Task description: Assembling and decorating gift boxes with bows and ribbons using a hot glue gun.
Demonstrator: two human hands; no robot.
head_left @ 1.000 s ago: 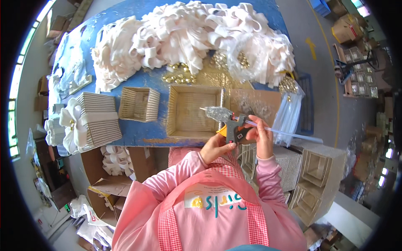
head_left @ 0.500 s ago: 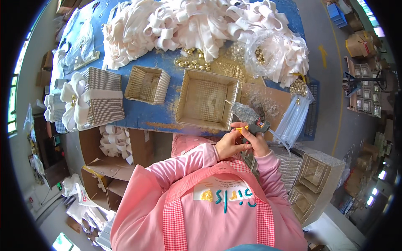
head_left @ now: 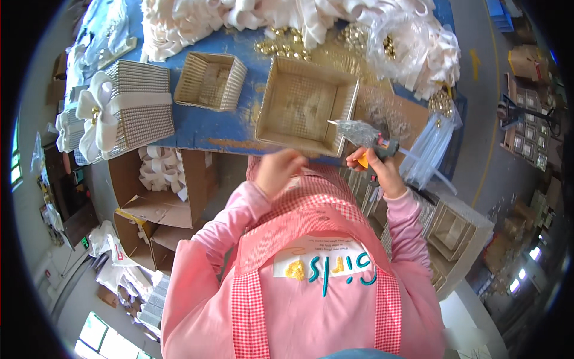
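Note:
My right hand point(head_left: 385, 173) is wrapped round the handle of a hot glue gun point(head_left: 361, 133), fingers at its orange trigger. The gun's nozzle points left, over the right wall of a large square woven basket point(head_left: 293, 141) that lies with its hollow facing up. My left hand point(head_left: 278, 172) hovers near the table's front edge, below that basket and apart from the gun. Motion blurs its fingers, so I cannot make out whether it holds anything. Left of the large basket sits a smaller woven basket point(head_left: 234, 84).
At the table's left stands a beaded box point(head_left: 143, 116) with a white ribbon bow point(head_left: 98, 116). White ribbon loops point(head_left: 251, 17) heap along the back, near gold bells point(head_left: 290, 46). Translucent glue sticks point(head_left: 429, 143) lie right. Cardboard boxes point(head_left: 161, 206) stand below left; more baskets point(head_left: 454, 236) below right.
My hands were together at the glue gun; now the left has come away to the left. The right hand has carried the gun slightly right. The view has shifted, with the table higher in it.

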